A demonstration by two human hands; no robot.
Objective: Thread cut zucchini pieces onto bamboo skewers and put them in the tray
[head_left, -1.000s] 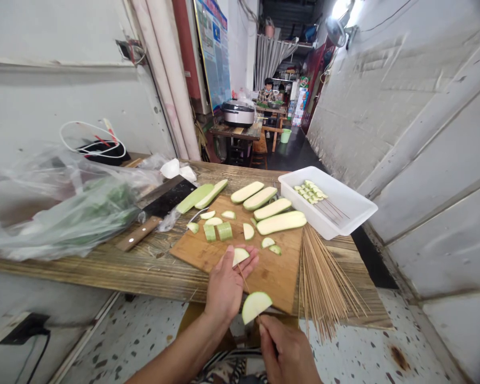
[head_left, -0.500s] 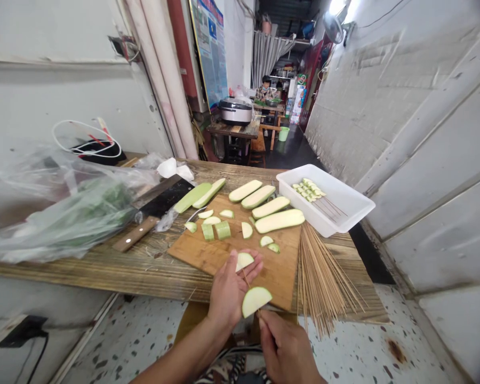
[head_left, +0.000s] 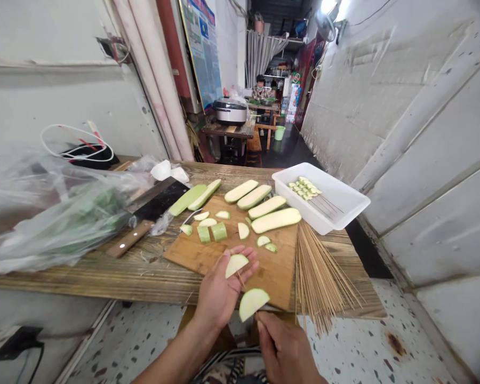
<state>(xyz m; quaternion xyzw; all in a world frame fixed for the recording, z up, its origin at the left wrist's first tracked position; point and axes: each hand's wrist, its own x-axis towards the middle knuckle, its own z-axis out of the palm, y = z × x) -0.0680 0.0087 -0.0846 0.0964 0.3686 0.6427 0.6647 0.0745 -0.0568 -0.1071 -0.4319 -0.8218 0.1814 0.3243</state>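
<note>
My left hand (head_left: pixel 219 292) is turned palm up over the near edge of the cutting board (head_left: pixel 260 272). Its thumb holds a half-moon zucchini slice (head_left: pixel 236 265) against the fingers. My right hand (head_left: pixel 286 344), closed in a pinch, grips a bamboo skewer (head_left: pixel 241 278) from below. A second zucchini slice (head_left: pixel 254 304) is threaded on that skewer, between the two hands. The skewer's upper end meets the slice in my left hand; how far it goes in cannot be seen. Several cut zucchini slices (head_left: pixel 244 231) and long zucchini halves (head_left: pixel 276 220) lie on the board.
Loose bamboo skewers (head_left: pixel 324 277) fan out right of the board. Behind them, a white plastic tub (head_left: pixel 344 200) holds finished zucchini skewers (head_left: pixel 304 188). A cleaver (head_left: pixel 160 200) and a plastic bag of greens (head_left: pixel 80 213) lie left. A person (head_left: pixel 260 90) sits far back.
My left hand and its slice have shifted slightly left, and more of that slice shows. The right hand keeps its pinch on the skewer. The whole view has turned a little.
</note>
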